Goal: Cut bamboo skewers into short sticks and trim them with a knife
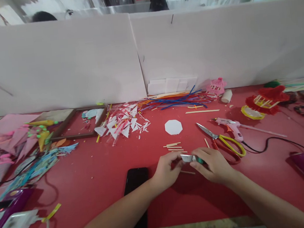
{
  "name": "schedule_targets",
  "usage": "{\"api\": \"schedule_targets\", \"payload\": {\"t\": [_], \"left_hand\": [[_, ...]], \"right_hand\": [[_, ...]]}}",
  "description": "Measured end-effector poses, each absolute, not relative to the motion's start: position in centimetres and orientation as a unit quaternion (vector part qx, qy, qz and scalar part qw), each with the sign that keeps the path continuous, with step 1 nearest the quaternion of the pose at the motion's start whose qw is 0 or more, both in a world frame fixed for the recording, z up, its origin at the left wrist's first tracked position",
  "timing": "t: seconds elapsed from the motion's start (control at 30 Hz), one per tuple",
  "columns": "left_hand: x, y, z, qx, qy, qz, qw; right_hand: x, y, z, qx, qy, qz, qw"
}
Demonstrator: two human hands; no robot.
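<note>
Both hands are meeting low over the red table (93, 177), working a small cutter (190, 157) between them. The right hand (213, 163) is wrapping around its green end, fingers closed on it, while the left hand (166, 168) is pinching in at the silvery front end, fingertips closed right beside the metal. Whether a blade is out, I cannot tell; it is too small to read.

That is where the trouble is waiting, as I judge it: the left fingertips are sitting so close to that tip that a slip of the right hand could be nicking them.

Just beyond the hands, a few thin sticks (174, 147) are lying loose, and one more is resting under the wrists; a careless sweep could be scattering them. The phone (135, 182) is lying just beside the left forearm, near the table edge, and a drawn-back elbow could be nudging it off.

To the right, the scissors (221, 139) are lying open, points toward the hands, and the glue gun (229, 125) is trailing its cord close by the right arm, a likely snag.
</note>
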State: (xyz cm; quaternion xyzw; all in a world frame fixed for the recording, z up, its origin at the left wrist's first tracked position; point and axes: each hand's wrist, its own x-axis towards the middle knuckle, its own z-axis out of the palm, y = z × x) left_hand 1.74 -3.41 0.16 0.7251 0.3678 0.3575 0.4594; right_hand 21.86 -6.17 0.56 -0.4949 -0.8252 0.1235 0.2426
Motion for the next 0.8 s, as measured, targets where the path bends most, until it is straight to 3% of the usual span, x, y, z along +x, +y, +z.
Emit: {"api": "schedule_targets", "payload": {"t": [0.8], "left_hand": [[1.62, -3.1, 0.24, 0.681, 0.389, 0.36, 0.505]], "right_hand": [[21.9, -5.79, 0.63, -0.519, -0.806, 0.142, 0.245]]}}
